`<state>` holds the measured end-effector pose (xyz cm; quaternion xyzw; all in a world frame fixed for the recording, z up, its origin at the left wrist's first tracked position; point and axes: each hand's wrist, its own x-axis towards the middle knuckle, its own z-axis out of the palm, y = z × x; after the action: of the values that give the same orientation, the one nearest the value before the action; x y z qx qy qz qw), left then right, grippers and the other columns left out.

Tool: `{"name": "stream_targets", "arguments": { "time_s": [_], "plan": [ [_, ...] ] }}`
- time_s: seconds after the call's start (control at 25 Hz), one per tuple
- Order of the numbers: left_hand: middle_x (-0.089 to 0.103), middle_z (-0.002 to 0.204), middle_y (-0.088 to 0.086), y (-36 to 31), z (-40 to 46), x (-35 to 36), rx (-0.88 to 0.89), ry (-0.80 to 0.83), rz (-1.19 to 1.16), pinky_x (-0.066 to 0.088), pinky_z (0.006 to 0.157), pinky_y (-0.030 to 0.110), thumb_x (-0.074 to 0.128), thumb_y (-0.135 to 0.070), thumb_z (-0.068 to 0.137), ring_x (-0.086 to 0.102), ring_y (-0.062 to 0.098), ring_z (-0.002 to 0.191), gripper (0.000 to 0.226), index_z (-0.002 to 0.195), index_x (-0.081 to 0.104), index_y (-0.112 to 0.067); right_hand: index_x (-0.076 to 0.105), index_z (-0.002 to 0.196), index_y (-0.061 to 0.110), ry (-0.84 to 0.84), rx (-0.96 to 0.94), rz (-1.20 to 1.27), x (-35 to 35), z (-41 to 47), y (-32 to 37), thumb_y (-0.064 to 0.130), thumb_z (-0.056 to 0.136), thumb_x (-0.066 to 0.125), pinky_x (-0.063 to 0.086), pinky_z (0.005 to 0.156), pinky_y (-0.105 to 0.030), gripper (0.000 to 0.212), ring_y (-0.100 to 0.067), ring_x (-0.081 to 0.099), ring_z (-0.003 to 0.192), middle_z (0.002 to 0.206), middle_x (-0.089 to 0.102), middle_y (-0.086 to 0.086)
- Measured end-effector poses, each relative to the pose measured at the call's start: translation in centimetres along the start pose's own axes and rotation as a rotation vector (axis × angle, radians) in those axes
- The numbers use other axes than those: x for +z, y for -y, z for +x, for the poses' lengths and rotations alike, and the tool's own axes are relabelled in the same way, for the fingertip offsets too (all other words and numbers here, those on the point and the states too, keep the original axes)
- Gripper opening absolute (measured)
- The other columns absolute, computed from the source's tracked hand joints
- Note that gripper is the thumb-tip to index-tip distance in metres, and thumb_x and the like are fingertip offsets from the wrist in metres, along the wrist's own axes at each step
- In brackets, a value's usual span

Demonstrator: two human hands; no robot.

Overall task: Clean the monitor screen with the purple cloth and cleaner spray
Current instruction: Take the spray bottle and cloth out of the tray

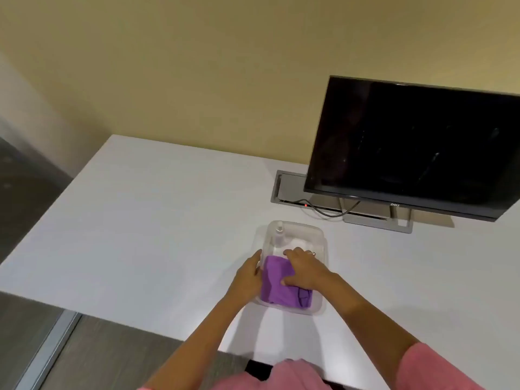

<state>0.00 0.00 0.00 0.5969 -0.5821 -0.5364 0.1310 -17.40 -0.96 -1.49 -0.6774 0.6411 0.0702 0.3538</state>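
A folded purple cloth (277,285) lies in a clear plastic bin (320,240) on the white desk. My right hand (305,267) rests on top of the cloth, fingers curled over its upper edge. My left hand (249,273) presses against the bin's left wall. A small clear spray bottle (279,233) stands upright in the bin's far left corner. The black monitor (416,147) stands switched off at the right, its screen showing faint streaks.
A grey cable box (289,190) is set into the desk (154,220) behind the monitor's stand (394,223), with a black cable looping out. A beige wall runs behind the desk. The floor drops away on the left.
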Motion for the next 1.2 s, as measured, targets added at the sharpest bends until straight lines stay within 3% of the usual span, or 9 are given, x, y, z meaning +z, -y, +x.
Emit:
{"name": "stream_targets", "arguments": {
  "time_s": [0.2,0.36,0.48,0.56,0.72,0.92,1.08,1.2],
  "plan": [
    [0.047,0.129,-0.005,-0.3,0.2,-0.4,0.002,0.048,-0.014,0.033,0.09,0.017,0.033,-0.007,0.098,0.048,0.017,0.12,0.046,0.143,0.033,-0.018,0.038,0.133,0.014,0.07,0.095,-0.122,0.9,1.4,0.5,0.041,0.075,0.073,0.041,0.095,-0.04,0.073,-0.033,0.047,0.118,0.128,0.05,-0.011],
    [0.052,0.133,0.005,-0.7,0.1,-0.4,-0.014,0.034,-0.046,0.033,0.085,0.017,0.032,-0.004,0.097,0.048,0.01,0.103,0.045,0.14,0.037,-0.017,0.055,0.112,0.01,0.049,0.115,-0.152,1.0,1.8,1.2,0.038,0.076,0.073,0.042,0.085,-0.034,0.049,-0.03,0.054,0.108,0.105,0.058,-0.008],
    [0.05,0.137,0.005,-0.7,0.4,-0.3,-0.061,0.029,-0.05,0.035,0.088,0.02,0.031,-0.005,0.097,0.05,0.014,0.11,0.048,0.142,0.034,-0.02,0.053,0.079,0.015,0.048,0.156,0.0,0.5,1.6,1.4,0.03,0.073,0.074,0.039,0.068,-0.028,0.026,-0.024,0.056,0.085,0.088,0.054,-0.004],
    [0.047,0.141,0.004,-0.8,0.6,-0.2,-0.093,0.035,-0.053,0.036,0.093,0.023,0.032,-0.007,0.098,0.048,0.021,0.122,0.05,0.145,0.03,-0.023,0.042,0.071,0.022,0.067,0.167,0.153,-0.4,1.0,1.2,0.027,0.072,0.073,0.039,0.063,-0.027,0.031,-0.022,0.053,0.08,0.089,0.054,-0.003],
    [0.046,0.143,0.006,-0.8,0.8,0.0,-0.125,0.031,-0.05,0.041,0.104,0.038,0.033,-0.011,0.098,0.048,0.027,0.125,0.048,0.144,0.032,-0.025,0.054,0.097,0.012,0.001,0.165,0.474,-3.7,-1.3,-0.1,0.026,0.071,0.074,0.045,0.066,-0.028,0.036,-0.022,0.059,0.086,0.095,0.06,-0.005],
    [0.045,0.143,0.0,-0.4,0.9,0.1,-0.186,0.01,-0.075,0.045,0.1,0.047,0.032,-0.015,0.096,0.047,0.025,0.125,0.05,0.143,0.033,-0.033,0.059,0.112,0.011,-0.143,0.145,1.154,-7.9,-5.5,-4.8,0.026,0.063,0.081,0.057,0.074,-0.035,0.056,-0.028,0.068,0.094,0.104,0.069,-0.011],
    [0.042,0.145,-0.004,-0.6,0.9,0.6,-0.169,-0.026,-0.055,0.037,0.106,0.036,0.027,-0.01,0.097,0.041,0.021,0.13,0.051,0.145,0.031,-0.028,0.057,0.119,0.009,-0.328,0.301,1.429,-7.0,-7.4,-10.9,0.02,0.071,0.08,0.056,0.067,-0.035,0.054,-0.034,0.065,0.097,0.109,0.066,-0.017],
    [0.043,0.144,-0.003,-0.6,1.0,1.2,-0.149,-0.079,-0.051,0.034,0.104,0.031,0.026,-0.01,0.096,0.042,0.021,0.13,0.05,0.143,0.037,-0.026,0.055,0.121,0.01,-0.34,0.431,1.496,-3.9,-7.4,-14.2,0.021,0.069,0.079,0.057,0.069,-0.037,0.058,-0.036,0.064,0.099,0.112,0.064,-0.018]
  ]
}}
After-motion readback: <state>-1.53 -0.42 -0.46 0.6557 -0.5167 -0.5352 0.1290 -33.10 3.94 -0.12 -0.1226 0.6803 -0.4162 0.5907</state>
